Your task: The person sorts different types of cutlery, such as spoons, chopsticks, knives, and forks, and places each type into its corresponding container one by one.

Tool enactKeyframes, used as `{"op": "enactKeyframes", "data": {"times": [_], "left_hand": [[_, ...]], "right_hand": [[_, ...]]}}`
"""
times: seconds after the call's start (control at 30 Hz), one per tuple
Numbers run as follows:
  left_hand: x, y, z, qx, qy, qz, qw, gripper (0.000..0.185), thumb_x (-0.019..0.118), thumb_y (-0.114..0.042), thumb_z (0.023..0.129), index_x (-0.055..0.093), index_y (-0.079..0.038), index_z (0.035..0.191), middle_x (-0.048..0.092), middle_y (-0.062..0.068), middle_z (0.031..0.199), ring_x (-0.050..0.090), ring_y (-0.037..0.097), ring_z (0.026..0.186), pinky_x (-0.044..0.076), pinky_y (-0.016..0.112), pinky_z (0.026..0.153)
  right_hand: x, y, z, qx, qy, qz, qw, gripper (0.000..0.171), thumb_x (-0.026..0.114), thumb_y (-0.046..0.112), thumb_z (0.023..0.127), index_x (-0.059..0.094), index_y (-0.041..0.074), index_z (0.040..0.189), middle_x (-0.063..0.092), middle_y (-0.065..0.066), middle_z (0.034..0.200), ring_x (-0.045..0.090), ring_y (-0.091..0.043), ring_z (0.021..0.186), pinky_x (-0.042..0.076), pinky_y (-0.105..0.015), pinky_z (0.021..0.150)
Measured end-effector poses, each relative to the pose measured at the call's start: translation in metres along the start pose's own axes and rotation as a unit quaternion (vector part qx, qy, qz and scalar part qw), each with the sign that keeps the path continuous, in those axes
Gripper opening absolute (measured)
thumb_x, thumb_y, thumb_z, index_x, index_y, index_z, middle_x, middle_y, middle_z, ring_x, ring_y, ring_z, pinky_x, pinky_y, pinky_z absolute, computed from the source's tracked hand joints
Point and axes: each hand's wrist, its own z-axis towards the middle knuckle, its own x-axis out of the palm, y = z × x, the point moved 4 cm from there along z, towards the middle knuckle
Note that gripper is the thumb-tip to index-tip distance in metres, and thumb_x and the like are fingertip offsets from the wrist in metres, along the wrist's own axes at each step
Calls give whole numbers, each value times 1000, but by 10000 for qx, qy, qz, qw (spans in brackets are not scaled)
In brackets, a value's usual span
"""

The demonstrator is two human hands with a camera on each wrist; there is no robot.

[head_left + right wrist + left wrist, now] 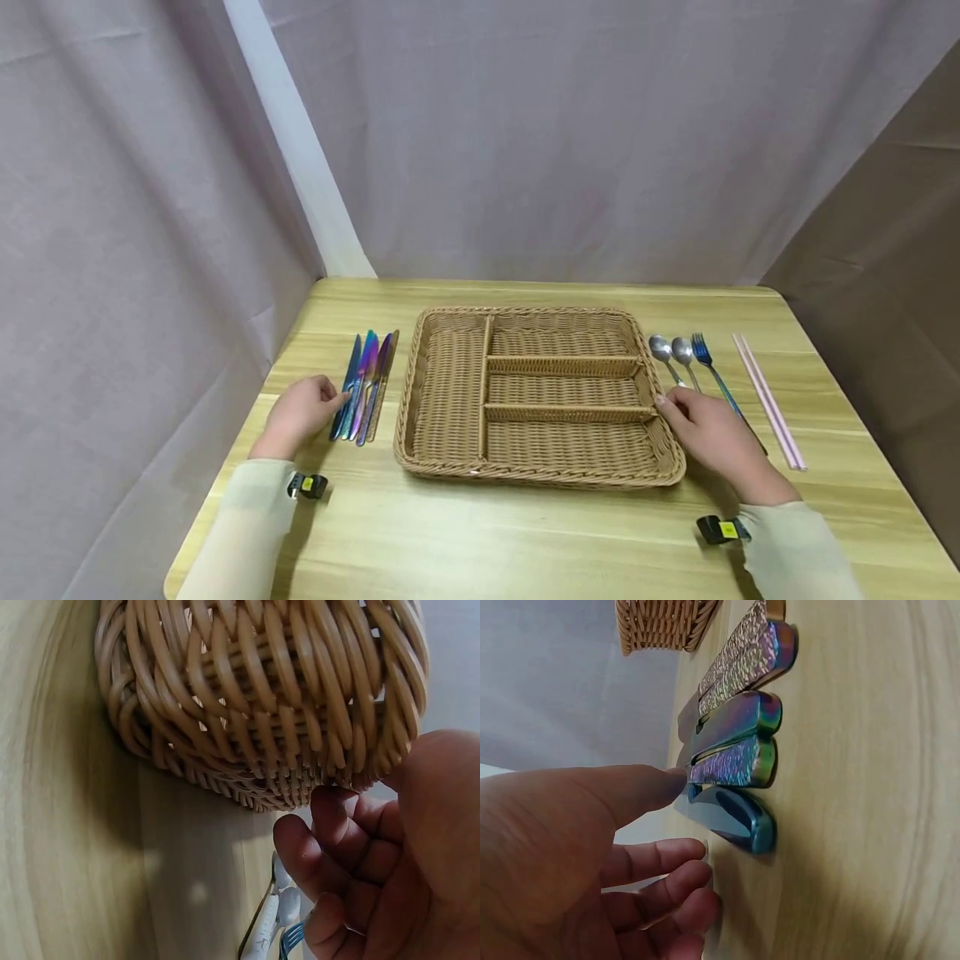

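My left hand [303, 410] is beside a row of several iridescent table knives [365, 392] that lie side by side. In the left wrist view its thumb [649, 787] reaches over the knives, with the other fingers loosely bent beside the outermost dark blue knife [731, 817]. A gap shows between thumb and fingers. My right hand [708, 429] grips the right rim of a brown wicker cutlery basket [536, 479], thumb on the rim. In the right wrist view its bent fingers are against the basket's outer wall [255, 682].
The basket has one long compartment at left and three stacked at right, with no cutlery in them. Right of it lie two spoons [671, 348], a blue fork [716, 375] and pink chopsticks [768, 400] on the wooden table [480, 542]. Grey curtains [525, 150] surround the table.
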Motion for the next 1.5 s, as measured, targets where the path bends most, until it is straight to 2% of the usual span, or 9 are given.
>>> {"op": "enactKeyframes", "data": {"times": [0.33,0.5,0.67,0.83,1.03,1.23,1.37,1.5], "left_hand": [[5,-2,3,-47,183,145,9997,31,72,-36,105,65,-9,91,66,5,85,61,24,76,51,43,69],[7,-2,6,-146,408,276,9987,38,69,-39,106,58,-12,82,57,3,77,55,22,71,45,38,64],[8,-4,8,-245,505,260,9981,45,67,-39,107,49,-15,72,50,1,71,49,20,66,42,36,61],[7,-7,10,-225,582,181,9979,46,67,-37,108,52,-14,71,55,3,73,53,21,68,45,37,63],[7,-7,16,-181,669,14,9976,42,67,-34,108,62,-10,74,61,5,78,56,22,72,49,40,68],[8,-7,19,-247,722,-12,9971,38,65,-29,109,72,-6,80,66,8,83,60,24,77,55,47,78],[8,-10,19,-411,702,138,9966,39,66,-32,106,64,-7,76,66,9,83,61,26,76,56,50,78],[7,-14,20,-470,657,503,9955,38,67,-35,103,61,-10,74,66,9,81,62,27,73,56,47,71]], "right_hand": [[-3,4,7,-176,95,-129,9997,38,53,35,117,56,18,83,41,3,66,44,-18,61,36,-35,56],[-1,3,9,-83,255,-138,9995,41,51,35,118,52,17,81,40,2,65,41,-18,59,35,-34,55],[6,1,10,37,455,-79,9989,41,43,35,120,54,16,85,40,0,67,45,-20,62,40,-37,59],[12,-4,9,138,637,-41,9979,42,36,34,121,55,13,91,46,-2,72,54,-22,73,48,-45,67],[12,-5,6,197,587,-45,9981,41,36,35,121,58,13,94,53,-2,75,62,-25,83,54,-54,77],[10,-2,6,197,646,-50,9977,41,35,34,121,59,11,97,55,-3,78,66,-29,87,55,-58,79],[10,0,7,230,654,-30,9976,43,33,36,121,59,11,97,54,-3,77,64,-28,86,53,-55,78],[10,1,8,201,610,7,9979,44,33,36,121,63,9,101,63,-6,85,70,-38,97,55,-61,84]]}}
